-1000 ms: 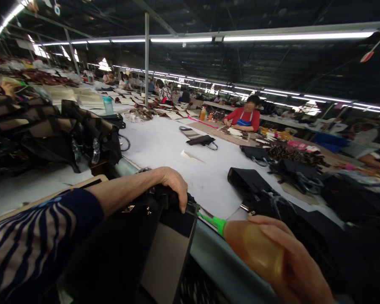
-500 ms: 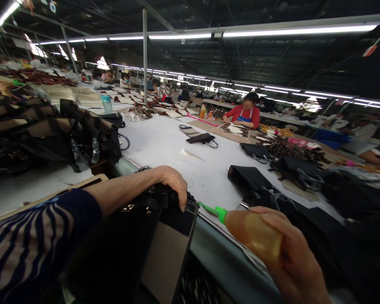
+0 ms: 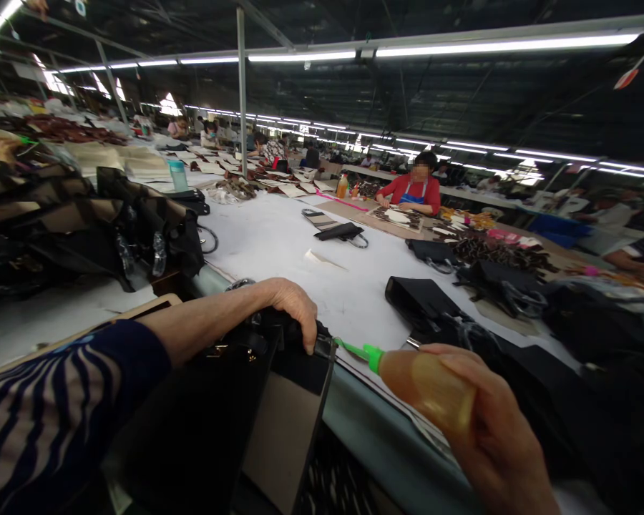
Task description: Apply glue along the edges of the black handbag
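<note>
My left hand (image 3: 290, 307) is closed over the top edge of a black handbag (image 3: 215, 422) that stands against the table's near edge. My right hand (image 3: 488, 443) grips an amber squeeze bottle (image 3: 423, 390) with a green nozzle (image 3: 362, 351). The nozzle tip points at the bag's top corner, just beside my left fingers. A gold metal fitting (image 3: 218, 350) shows on the bag's side. My left sleeve is navy with pale stripes.
A long white-covered table (image 3: 279, 243) stretches ahead, with black bags (image 3: 423, 297) and leather pieces (image 3: 494, 254) on the right. Stacked bags (image 3: 139, 229) sit at the left. A person in red (image 3: 416, 189) works across the table; others sit farther back.
The bottle and my right hand have risen slightly and edged left toward the bag's corner. My left hand holds the same grip on the bag.
</note>
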Action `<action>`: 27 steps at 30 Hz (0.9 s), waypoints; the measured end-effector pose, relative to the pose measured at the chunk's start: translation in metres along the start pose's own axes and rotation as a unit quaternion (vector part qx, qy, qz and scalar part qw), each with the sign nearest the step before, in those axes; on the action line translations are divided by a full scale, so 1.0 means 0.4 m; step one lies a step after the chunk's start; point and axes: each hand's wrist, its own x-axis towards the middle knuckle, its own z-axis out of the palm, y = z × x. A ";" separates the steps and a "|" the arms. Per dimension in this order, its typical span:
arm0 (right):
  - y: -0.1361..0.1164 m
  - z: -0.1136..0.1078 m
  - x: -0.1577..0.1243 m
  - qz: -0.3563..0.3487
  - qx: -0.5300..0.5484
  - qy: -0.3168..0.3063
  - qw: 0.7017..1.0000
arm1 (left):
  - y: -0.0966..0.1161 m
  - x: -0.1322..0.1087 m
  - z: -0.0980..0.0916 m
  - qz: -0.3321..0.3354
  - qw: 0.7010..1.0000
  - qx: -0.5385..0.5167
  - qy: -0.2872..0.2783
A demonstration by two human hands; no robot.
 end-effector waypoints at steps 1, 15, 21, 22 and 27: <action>0.001 0.001 0.001 -0.003 -0.002 -0.002 1.000 | 0.001 -0.001 0.000 -0.002 1.000 0.001 0.001; 0.015 -0.002 -0.028 0.091 0.001 -0.005 0.996 | 0.025 -0.030 0.006 -0.007 0.995 0.057 0.081; 0.034 -0.001 -0.036 0.067 -0.005 -0.014 0.998 | 0.028 -0.028 0.012 -0.010 0.992 0.086 0.089; 0.033 -0.001 -0.036 0.070 -0.005 -0.014 0.997 | 0.029 -0.029 0.013 -0.010 0.992 0.088 0.092; 0.024 -0.001 -0.028 0.069 -0.004 -0.024 0.997 | 0.031 -0.037 0.014 -0.007 0.991 0.092 0.096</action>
